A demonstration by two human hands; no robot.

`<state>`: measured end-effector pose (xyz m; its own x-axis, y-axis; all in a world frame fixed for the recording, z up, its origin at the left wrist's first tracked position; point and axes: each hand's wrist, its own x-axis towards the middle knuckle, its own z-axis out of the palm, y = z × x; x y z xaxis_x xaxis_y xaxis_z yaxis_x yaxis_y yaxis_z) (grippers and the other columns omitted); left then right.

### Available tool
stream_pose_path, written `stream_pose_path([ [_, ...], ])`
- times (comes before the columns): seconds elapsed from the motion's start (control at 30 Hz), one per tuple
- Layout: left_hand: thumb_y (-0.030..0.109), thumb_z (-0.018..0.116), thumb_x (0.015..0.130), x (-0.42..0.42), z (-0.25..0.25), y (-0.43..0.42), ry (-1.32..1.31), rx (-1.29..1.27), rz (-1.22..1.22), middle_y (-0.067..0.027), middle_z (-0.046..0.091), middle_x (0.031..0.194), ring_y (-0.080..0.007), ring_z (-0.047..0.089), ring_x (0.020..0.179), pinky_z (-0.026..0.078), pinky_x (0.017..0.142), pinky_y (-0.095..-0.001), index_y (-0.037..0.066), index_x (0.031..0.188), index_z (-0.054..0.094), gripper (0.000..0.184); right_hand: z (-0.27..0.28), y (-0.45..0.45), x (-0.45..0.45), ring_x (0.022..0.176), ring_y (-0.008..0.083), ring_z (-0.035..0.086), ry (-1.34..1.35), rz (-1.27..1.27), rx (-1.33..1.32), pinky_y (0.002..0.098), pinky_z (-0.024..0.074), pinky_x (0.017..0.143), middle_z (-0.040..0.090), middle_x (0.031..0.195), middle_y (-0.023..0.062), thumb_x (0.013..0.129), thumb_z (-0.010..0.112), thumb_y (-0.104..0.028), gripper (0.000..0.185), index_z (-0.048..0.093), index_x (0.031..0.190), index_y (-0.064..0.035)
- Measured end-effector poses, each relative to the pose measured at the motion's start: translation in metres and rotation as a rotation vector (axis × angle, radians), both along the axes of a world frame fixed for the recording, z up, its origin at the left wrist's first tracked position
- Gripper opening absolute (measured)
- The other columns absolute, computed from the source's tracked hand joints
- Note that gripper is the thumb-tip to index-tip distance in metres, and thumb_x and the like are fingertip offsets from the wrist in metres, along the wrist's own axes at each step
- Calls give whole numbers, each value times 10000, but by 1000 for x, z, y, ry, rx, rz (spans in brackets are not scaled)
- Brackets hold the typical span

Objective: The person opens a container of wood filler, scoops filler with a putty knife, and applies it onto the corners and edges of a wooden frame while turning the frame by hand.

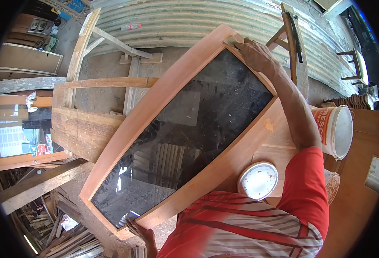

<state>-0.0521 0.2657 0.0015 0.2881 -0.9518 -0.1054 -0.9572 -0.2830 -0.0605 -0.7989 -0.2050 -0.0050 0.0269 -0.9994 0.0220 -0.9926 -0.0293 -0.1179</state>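
A large wooden frame with curved long sides lies at a slant before me, around a dark, dusty, reflective glass panel. My right hand reaches to its far upper corner. There the fingers press a small brownish pad, which looks like folded sandpaper, against the wood. At the near lower-left end, my left hand is closed about the edge of the frame; part of this hand is hidden by the frame and the view is small.
Wooden trestles and a plank stand beyond the frame. At right are a white bucket and a round white lid. Scrap wood lies lower left; corrugated sheets and a bottle are at the back.
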Motion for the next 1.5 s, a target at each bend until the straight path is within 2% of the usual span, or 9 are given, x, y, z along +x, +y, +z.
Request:
stream_pose_path([
  [0.33, 193, 595, 958, 11, -1, 5, 8, -10, -71, -277, 266, 1688, -497, 218, 1572, 161, 1234, -689, 44, 1659, 230, 804, -9, 7, 16, 984, 392, 740, 0, -24, -217, 507, 592, 843, 699, 1104, 235, 1045, 488, -135, 333, 724, 1259, -38],
  [0.43, 201, 624, 962, 6, -9, 4, -10, -33, -68, -286, 271, 1683, -497, 225, 1569, 171, 1236, -671, 39, 1658, 232, 816, 12, 0, 23, 993, 406, 739, 42, -73, 127, 515, 592, 845, 704, 1095, 228, 1044, 482, -126, 330, 713, 1256, -21],
  [0.57, 184, 611, 969, 11, -12, 2, 2, -54, -70, -299, 270, 1678, -499, 237, 1560, 181, 1244, -650, 38, 1655, 244, 791, 0, 12, 40, 931, 414, 735, -39, -55, -124, 526, 589, 822, 703, 1035, 220, 1047, 474, -132, 287, 675, 1208, -6],
  [0.7, 152, 636, 938, 8, -1, 8, -19, -12, -38, -303, 258, 1680, -502, 245, 1554, 181, 1240, -664, 34, 1654, 245, 824, 30, 18, 64, 1055, 405, 722, -122, -162, 50, 508, 579, 882, 681, 1139, 268, 1025, 471, -79, 331, 640, 1301, -9],
  [0.9, 172, 648, 925, 12, -9, 7, -13, 0, -7, -311, 252, 1679, -505, 239, 1557, 179, 1241, -667, 24, 1651, 250, 840, 27, 18, 62, 992, 414, 726, -130, -129, 42, 518, 580, 838, 673, 1124, 266, 1038, 452, -92, 344, 660, 1310, -56],
  [1.0, 247, 667, 935, 14, -13, 2, -31, -14, -27, -307, 254, 1681, -503, 231, 1563, 171, 1239, -677, 26, 1657, 244, 866, -4, 22, 59, 933, 394, 734, -98, -101, -166, 511, 581, 821, 702, 1068, 237, 1045, 574, -193, 268, 698, 1202, -15],
  [1.1, 188, 639, 922, 10, -6, 11, -19, -22, -30, -303, 260, 1681, -500, 235, 1563, 171, 1234, -690, 41, 1662, 243, 852, 45, 21, 72, 939, 395, 733, -232, -212, 44, 514, 580, 835, 706, 1037, 239, 1044, 583, -195, 269, 722, 1180, -10],
  [1.2, 155, 647, 909, 15, -11, 6, 13, -46, -73, -300, 265, 1679, -495, 239, 1562, 166, 1242, -679, 61, 1665, 246, 861, 4, 16, 62, 915, 372, 739, -49, -185, -199, 510, 586, 837, 714, 986, 235, 1045, 585, -197, 276, 740, 1165, -4],
  [1.5, 160, 656, 911, 10, -12, 5, -25, -21, -55, -327, 254, 1668, -522, 255, 1542, 195, 1244, -656, 32, 1663, 228, 874, 11, 1, 45, 952, 409, 722, -164, -264, 81, 489, 580, 901, 720, 1063, 277, 1023, 572, -137, 276, 737, 1180, 19],
])
